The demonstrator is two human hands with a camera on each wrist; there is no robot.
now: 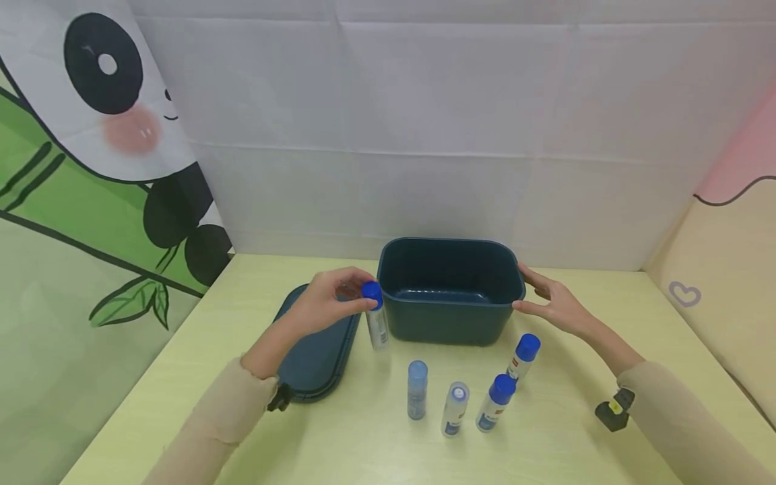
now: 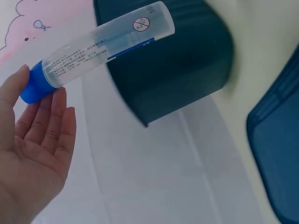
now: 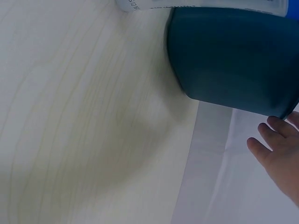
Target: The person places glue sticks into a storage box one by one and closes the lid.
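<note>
A clear plastic cylindrical glue bottle with a bright blue cap [image 1: 376,327] is at the left end of a dark teal rectangular plastic bin [image 1: 445,325], outside its rim. The left hand [image 1: 327,302] pinches it by the cap between thumb and fingers; whether its base touches the desk [image 1: 358,448] cannot be told. The right hand [image 1: 556,308] has thumb and fingers spread, tips touching the bin's right rim.

The step in hand looks like moving this bottle while the bin is steadied. If it is to go inside, the next move calls for a firm pinch and enough lift to clear the left rim.

A flat dark blue plastic lid [image 1: 315,357] lies left of the bin. Nearer stand a bottle with a pale blue cap [image 1: 417,391], one with a clear cap [image 1: 455,409] and, further right, two blue-capped white bottles [image 1: 496,404].
</note>
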